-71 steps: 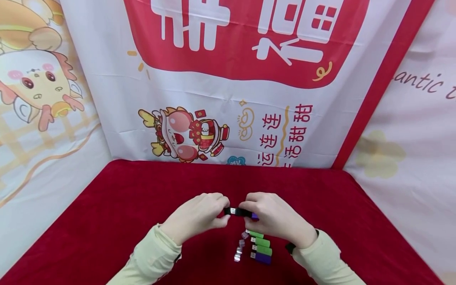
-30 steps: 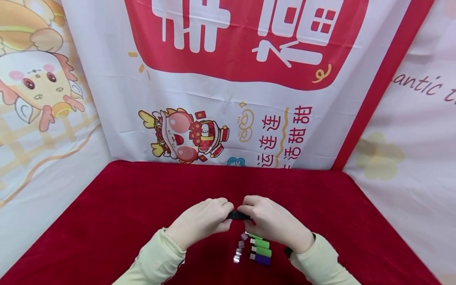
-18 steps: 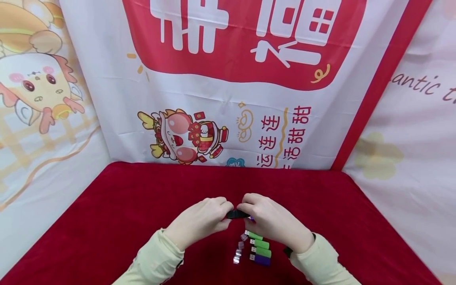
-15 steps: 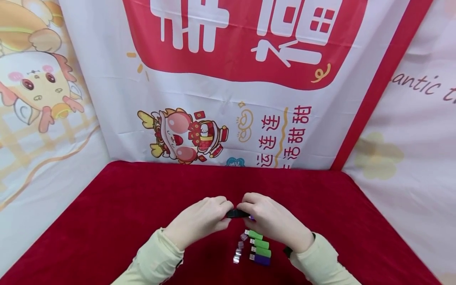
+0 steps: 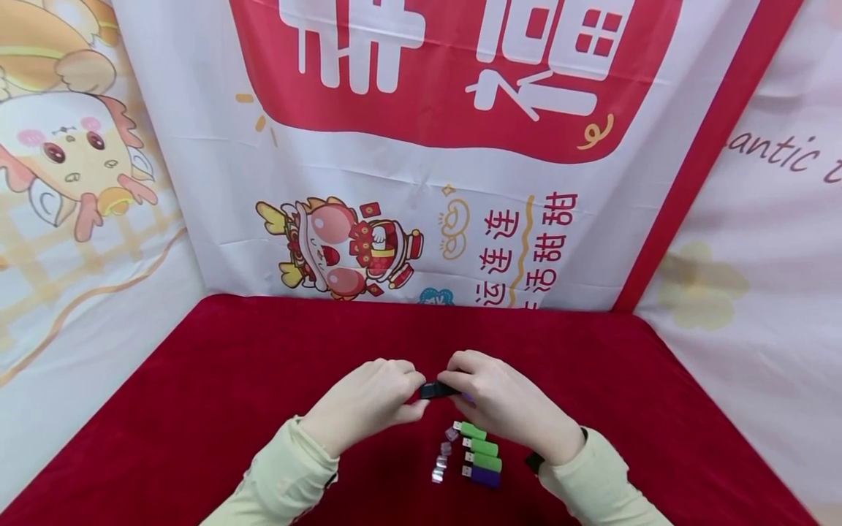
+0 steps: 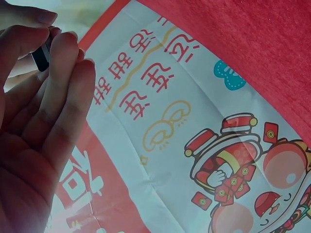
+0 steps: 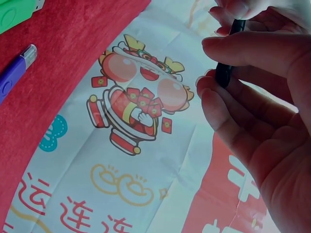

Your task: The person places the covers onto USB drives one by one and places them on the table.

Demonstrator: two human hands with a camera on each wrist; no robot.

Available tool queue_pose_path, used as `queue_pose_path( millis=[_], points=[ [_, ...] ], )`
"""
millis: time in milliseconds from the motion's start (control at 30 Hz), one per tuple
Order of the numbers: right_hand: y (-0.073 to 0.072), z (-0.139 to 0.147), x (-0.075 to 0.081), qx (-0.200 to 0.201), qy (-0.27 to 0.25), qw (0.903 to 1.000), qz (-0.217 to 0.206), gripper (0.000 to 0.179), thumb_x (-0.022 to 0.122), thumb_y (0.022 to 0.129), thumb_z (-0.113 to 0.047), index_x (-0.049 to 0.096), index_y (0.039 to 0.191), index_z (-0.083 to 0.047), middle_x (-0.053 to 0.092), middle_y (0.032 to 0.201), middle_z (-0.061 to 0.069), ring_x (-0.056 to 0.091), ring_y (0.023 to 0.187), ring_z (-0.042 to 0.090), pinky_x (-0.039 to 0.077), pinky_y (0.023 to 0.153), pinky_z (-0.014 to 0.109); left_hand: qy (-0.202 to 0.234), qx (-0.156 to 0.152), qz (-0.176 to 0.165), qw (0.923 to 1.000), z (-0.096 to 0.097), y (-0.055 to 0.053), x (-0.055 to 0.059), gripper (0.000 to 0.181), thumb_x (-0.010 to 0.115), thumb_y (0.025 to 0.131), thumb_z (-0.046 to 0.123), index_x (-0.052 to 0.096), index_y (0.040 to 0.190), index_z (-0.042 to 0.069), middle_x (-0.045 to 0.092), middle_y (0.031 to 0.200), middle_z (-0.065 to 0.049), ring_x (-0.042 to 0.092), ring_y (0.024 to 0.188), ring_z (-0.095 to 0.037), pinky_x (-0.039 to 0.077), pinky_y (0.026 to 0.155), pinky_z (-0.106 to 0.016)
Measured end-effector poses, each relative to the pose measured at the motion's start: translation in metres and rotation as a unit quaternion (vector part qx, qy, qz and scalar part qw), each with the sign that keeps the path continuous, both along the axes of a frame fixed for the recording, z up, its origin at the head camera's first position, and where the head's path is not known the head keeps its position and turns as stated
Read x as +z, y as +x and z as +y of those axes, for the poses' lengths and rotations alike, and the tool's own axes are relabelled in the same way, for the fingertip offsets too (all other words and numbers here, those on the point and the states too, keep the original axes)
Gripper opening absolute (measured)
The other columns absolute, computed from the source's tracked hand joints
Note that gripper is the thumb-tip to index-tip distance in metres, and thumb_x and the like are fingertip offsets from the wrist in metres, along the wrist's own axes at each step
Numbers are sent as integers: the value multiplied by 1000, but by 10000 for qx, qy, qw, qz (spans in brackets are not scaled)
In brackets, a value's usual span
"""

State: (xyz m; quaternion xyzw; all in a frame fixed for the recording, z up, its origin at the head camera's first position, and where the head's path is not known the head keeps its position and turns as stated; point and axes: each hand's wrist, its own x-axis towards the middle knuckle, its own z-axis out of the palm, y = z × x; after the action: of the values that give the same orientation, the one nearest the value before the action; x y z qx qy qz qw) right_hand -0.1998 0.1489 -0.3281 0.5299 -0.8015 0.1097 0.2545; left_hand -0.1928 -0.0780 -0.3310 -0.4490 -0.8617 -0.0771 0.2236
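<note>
Both hands hold one black USB flash drive [image 5: 439,390] above the red tabletop. My left hand [image 5: 368,402] pinches its left end between thumb and fingers, and my right hand [image 5: 503,402] pinches the right end. No metal plug shows on it. Part of the drive [image 6: 42,57] peeks out between the fingers in the left wrist view, and its dark edge [image 7: 224,73] shows in the right wrist view. Lying near the right hand are several green USB drives [image 5: 483,447] and a purple USB drive [image 5: 485,476]. Another purple drive [image 7: 13,75] is partly hidden behind the right hand in the head view.
Several small clear plastic pieces [image 5: 442,462] lie in a line left of the drives. A red cloth [image 5: 263,351] covers the table. Printed fabric walls [image 5: 421,168] rise at the back and both sides.
A silver plug showed between the black parts 2.4 s ago; they have come together and the plug is now covered. Since half a second ago, the hands have shifted only slightly.
</note>
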Motion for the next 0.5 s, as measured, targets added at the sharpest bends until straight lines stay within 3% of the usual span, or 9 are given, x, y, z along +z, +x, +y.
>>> queue_pose_path(
  millis=[500],
  points=[
    [0, 0, -1, -146, 67, 9999, 35, 25, 83, 76, -4, 73, 99, -5, 56, 89, 2, 53, 79, 11, 49, 73, 19, -101, -95, -145, 9998, 1, 0, 0, 22, 77, 87, 21, 61, 75, 11, 50, 66, 3, 48, 54, -5, 43, 53, -14]
  ],
)
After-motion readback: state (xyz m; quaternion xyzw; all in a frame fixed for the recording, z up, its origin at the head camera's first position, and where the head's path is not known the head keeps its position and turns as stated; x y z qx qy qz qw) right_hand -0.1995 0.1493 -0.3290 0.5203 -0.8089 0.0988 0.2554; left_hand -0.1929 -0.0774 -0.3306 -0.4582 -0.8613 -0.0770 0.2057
